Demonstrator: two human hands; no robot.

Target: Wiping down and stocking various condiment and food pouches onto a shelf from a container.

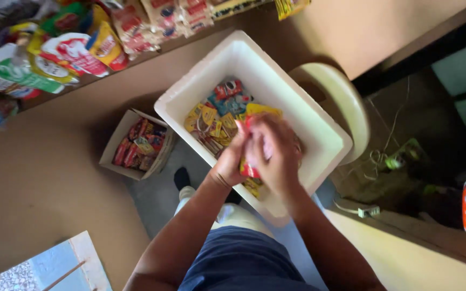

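Observation:
Both hands meet over a white foam box (319, 126) full of small snack packets in yellow, red and blue. My left hand (233, 156) and my right hand (276, 151) together grip a small red packet (250, 170), its lower edge showing between them. The hands hide part of the packet and the box's near contents. Yellow packets (206, 118) lie in the box just left of my hands.
A small cardboard box (115, 145) of red packets stands on the floor to the left. Hanging snack bags (76, 48) line the brown wall at top left. A pale plastic stool (346, 102) holds the foam box. Cables and a plug (370, 210) lie at right.

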